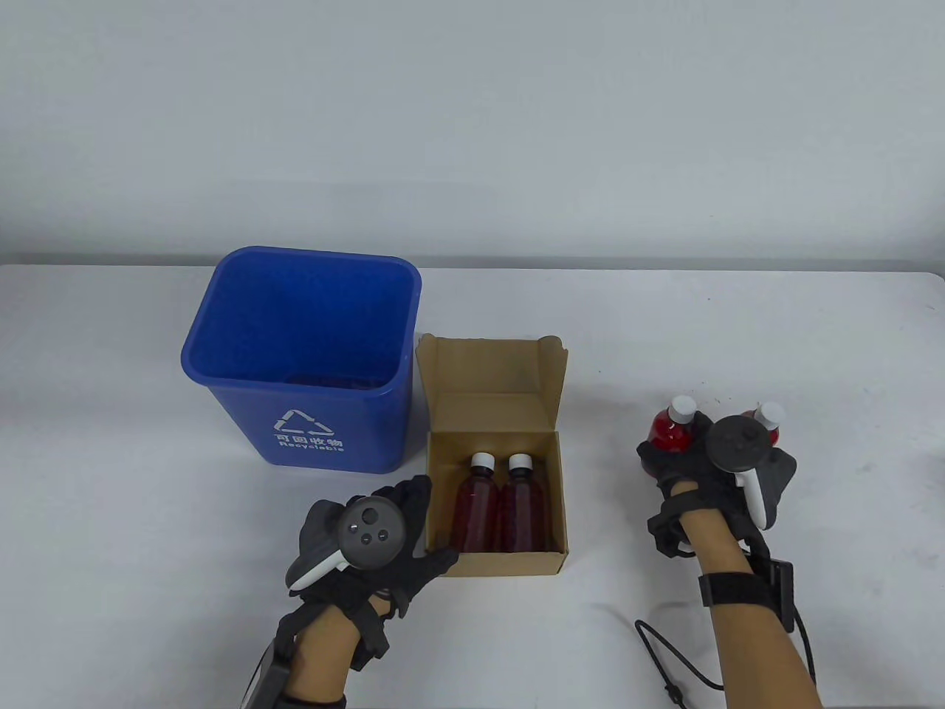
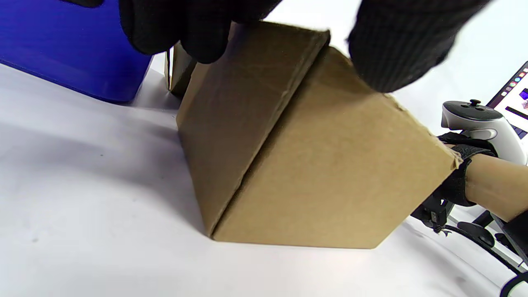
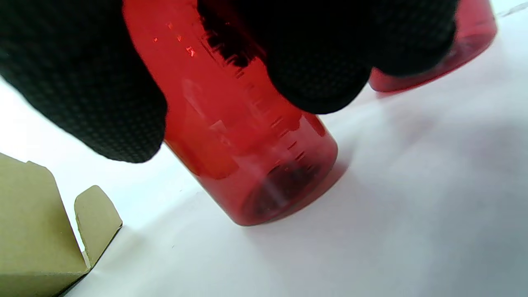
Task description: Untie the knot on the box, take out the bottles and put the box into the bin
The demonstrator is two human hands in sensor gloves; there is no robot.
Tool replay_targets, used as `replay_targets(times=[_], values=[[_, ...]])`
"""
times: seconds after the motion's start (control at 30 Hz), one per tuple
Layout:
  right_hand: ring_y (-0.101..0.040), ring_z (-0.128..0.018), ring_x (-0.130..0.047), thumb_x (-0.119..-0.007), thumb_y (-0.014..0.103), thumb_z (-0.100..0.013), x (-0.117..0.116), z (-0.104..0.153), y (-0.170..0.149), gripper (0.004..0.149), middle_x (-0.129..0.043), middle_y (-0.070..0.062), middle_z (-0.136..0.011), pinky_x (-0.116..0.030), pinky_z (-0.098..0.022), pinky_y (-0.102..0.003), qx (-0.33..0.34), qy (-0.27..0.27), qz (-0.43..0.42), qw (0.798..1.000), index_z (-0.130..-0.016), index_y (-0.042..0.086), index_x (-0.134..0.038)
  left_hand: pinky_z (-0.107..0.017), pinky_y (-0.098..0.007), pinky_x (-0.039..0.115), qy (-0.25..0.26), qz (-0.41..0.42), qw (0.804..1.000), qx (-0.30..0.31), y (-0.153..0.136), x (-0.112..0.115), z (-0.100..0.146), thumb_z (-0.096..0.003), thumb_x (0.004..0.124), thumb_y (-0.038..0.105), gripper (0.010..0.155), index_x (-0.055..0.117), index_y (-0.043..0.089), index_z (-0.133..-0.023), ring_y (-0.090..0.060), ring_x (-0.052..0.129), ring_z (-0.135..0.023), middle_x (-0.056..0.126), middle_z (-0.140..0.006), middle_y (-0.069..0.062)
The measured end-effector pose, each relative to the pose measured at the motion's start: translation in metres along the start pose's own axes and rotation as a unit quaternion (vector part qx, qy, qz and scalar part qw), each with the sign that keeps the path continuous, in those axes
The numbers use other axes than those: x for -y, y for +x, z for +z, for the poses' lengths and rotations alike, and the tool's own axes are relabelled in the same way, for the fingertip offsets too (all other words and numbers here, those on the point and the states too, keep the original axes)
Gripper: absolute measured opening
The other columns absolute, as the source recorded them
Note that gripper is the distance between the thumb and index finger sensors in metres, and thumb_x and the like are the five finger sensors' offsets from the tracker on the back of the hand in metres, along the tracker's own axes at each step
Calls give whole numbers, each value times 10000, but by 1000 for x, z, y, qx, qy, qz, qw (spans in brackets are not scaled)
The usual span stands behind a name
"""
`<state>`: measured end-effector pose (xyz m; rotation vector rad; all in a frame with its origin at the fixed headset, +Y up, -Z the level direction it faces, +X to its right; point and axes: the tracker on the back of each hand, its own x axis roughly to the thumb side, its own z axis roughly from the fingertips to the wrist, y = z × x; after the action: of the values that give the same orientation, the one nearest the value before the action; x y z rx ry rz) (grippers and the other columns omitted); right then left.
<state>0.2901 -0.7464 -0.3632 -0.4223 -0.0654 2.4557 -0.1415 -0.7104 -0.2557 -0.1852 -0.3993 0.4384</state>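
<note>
An open cardboard box (image 1: 491,550) stands right of the blue bin (image 1: 303,436), its lid flap raised at the back. Two dark red bottles with white caps (image 1: 476,506) (image 1: 526,506) lie side by side inside it. My left hand (image 1: 432,524) grips the box's front-left corner, fingers (image 2: 198,37) on the left wall (image 2: 231,123) and thumb on the front wall. To the right, my right hand (image 1: 675,450) grips a bright red bottle (image 1: 672,428) upright, its base (image 3: 284,189) at the table surface. Another red bottle (image 1: 768,421) stands just behind it (image 3: 466,41).
The bin (image 2: 74,49) almost touches the box's left side. A black cable (image 1: 664,650) loops on the table near my right forearm. A lit screen (image 2: 515,99) shows at the right edge of the left wrist view. The box's side flap (image 3: 97,214) lies left of the held bottle.
</note>
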Motion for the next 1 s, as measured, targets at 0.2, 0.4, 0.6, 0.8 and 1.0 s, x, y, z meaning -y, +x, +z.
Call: replay_targets(times=[0.2,0.4,0.6,0.8,1.0], values=[[-280,-532,-880,-965,520,-384,-2,0,-7,815,-583,-120,-949,-798,-350,-352,-1,3,-16,1000,-970,151,-536,-706,-812,379,1,3,1000,-2,-1,0,0,-470,756,613,972,289,67,-1125,-591,522,-1030,482,-1136,-245],[-303,-595,-840,-929,491,-408,13,12,-4,871,-467,-164,-994,-771,-391,-381,16,10,-50,999,-1001,86,-436,-706,-813,376,2,2,1000,-1,-1,0,1,-469,756,615,974,289,69,-1125,-589,520,-1031,478,-1138,-241],[-319,-631,-817,-905,487,-425,43,33,11,861,-448,-174,-997,-759,-414,-396,56,-29,-51,997,-1005,73,-421,-706,-814,371,4,-4,1000,-1,-1,0,1,-470,755,614,971,292,69,-1127,-587,513,-1034,470,-1139,-245],[-325,-646,-808,-886,488,-437,63,51,33,842,-460,-182,-988,-753,-422,-401,105,-73,-44,991,-1001,62,-428,-707,-816,363,5,-7,1000,-1,-1,0,1,-470,756,615,972,292,73,-1131,-588,504,-1036,462,-1143,-238],[-334,-656,-802,-867,490,-449,68,74,62,821,-473,-191,-981,-749,-429,-406,168,-95,-30,981,-999,55,-439,-707,-817,360,4,-10,1000,-1,0,0,1,-469,757,614,971,295,75,-1131,-587,501,-1039,463,-1144,-233]])
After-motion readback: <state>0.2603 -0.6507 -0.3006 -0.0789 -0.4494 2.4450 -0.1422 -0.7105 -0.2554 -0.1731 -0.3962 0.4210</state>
